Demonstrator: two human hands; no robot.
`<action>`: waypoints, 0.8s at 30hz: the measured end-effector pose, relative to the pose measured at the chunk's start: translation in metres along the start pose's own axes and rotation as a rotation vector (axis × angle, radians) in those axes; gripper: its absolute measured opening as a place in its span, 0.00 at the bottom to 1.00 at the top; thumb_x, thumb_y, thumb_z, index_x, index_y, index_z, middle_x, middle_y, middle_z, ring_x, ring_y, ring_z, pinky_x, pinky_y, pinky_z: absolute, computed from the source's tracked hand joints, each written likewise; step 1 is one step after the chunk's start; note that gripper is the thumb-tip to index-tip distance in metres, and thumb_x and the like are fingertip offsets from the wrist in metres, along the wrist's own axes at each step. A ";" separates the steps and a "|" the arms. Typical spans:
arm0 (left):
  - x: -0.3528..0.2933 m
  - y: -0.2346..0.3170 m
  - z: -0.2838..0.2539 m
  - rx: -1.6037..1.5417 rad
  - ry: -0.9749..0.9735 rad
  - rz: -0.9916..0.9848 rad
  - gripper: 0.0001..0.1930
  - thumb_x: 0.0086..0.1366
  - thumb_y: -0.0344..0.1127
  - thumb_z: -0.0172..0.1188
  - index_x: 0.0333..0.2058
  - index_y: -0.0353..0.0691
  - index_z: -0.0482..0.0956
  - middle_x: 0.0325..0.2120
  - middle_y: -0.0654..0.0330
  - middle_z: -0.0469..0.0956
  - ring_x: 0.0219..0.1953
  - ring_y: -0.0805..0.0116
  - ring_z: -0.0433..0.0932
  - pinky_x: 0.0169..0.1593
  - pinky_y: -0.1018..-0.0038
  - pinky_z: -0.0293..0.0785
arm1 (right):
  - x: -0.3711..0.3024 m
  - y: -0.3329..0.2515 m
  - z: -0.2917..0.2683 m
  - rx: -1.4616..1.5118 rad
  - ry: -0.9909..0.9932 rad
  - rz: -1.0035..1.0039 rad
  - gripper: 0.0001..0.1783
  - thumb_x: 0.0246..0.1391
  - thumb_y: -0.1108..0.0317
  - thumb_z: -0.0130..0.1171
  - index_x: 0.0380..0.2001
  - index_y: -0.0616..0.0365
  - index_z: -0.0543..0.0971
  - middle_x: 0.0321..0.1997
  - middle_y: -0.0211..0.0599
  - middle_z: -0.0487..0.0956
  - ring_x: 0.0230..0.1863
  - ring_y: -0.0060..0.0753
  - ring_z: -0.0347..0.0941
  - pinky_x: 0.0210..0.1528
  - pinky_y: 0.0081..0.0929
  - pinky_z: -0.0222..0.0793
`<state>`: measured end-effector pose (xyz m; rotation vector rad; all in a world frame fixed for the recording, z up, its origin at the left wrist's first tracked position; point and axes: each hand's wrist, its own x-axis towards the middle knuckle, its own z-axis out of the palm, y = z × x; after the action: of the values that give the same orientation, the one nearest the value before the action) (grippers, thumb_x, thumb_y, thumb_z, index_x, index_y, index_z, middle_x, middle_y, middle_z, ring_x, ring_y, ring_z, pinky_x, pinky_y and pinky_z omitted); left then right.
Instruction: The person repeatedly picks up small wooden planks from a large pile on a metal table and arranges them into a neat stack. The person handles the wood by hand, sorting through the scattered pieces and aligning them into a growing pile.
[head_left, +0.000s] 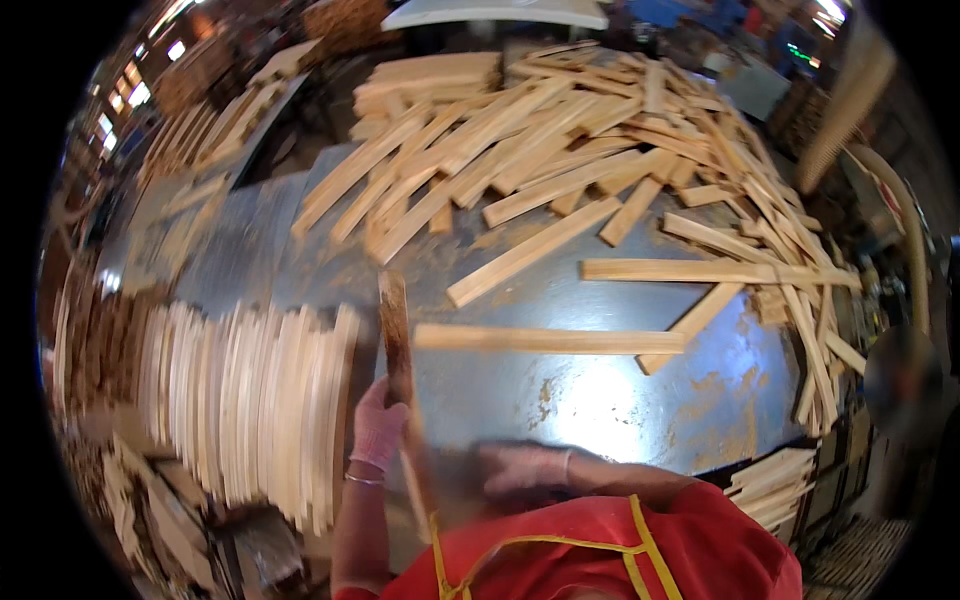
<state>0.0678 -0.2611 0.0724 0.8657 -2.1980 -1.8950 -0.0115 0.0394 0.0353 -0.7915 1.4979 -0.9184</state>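
The pink-gloved left hand [380,430] has its fingers wrapped around one long, narrow wooden strip with a rough brown face [396,325], over the grey metal counter's [530,395] near left part. The blurred, gloved right hand [528,468] is near; whether its fingers grip anything, I cannot tell. Good handling likely means a firm hold, the far end clear of one pale crosswise strip [550,340]. The pale wooden row [260,400] and loose heap [530,185] defy exact counting.

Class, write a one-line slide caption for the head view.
A gloved left hand grips a brown-faced wooden strip at a metal table strewn with paler strips.
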 end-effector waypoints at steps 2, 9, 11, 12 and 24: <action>-0.003 0.044 0.045 -0.190 -0.190 0.013 0.26 0.62 0.28 0.61 0.61 0.34 0.80 0.47 0.55 0.85 0.52 0.68 0.82 0.58 0.72 0.77 | 0.019 0.049 0.070 0.481 -0.133 0.020 0.37 0.64 0.61 0.66 0.72 0.61 0.70 0.69 0.50 0.77 0.65 0.43 0.75 0.67 0.37 0.71; -0.023 0.012 0.111 0.138 -0.375 0.092 0.21 0.65 0.37 0.67 0.54 0.32 0.80 0.50 0.51 0.85 0.54 0.64 0.83 0.61 0.70 0.76 | -0.063 -0.031 -0.077 0.434 0.576 -0.127 0.14 0.68 0.70 0.60 0.54 0.58 0.84 0.50 0.42 0.83 0.45 0.37 0.81 0.50 0.36 0.79; -0.040 -0.034 0.105 0.153 -0.285 0.173 0.16 0.63 0.36 0.68 0.46 0.34 0.79 0.40 0.61 0.79 0.44 0.70 0.76 0.52 0.73 0.75 | -0.085 -0.039 -0.202 0.136 0.873 -0.306 0.10 0.68 0.66 0.62 0.47 0.58 0.85 0.38 0.41 0.83 0.38 0.37 0.80 0.43 0.36 0.79; -0.047 -0.054 0.107 0.152 -0.267 0.216 0.14 0.62 0.35 0.69 0.42 0.35 0.78 0.36 0.66 0.77 0.39 0.73 0.73 0.48 0.74 0.75 | -0.106 -0.046 -0.272 0.031 1.074 -0.384 0.10 0.68 0.64 0.63 0.43 0.57 0.86 0.33 0.41 0.83 0.34 0.38 0.80 0.39 0.36 0.79; -0.080 -0.028 0.161 0.074 -0.387 -0.150 0.21 0.67 0.31 0.65 0.59 0.38 0.82 0.45 0.67 0.82 0.46 0.73 0.77 0.53 0.73 0.75 | -0.061 0.045 -0.200 -1.153 0.706 -0.064 0.48 0.47 0.41 0.76 0.69 0.47 0.74 0.56 0.55 0.82 0.60 0.56 0.78 0.69 0.43 0.72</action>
<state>0.0731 -0.0837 0.0342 0.7438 -2.4940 -2.2256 -0.2021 0.1366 0.0317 -1.4008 2.6967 -0.2800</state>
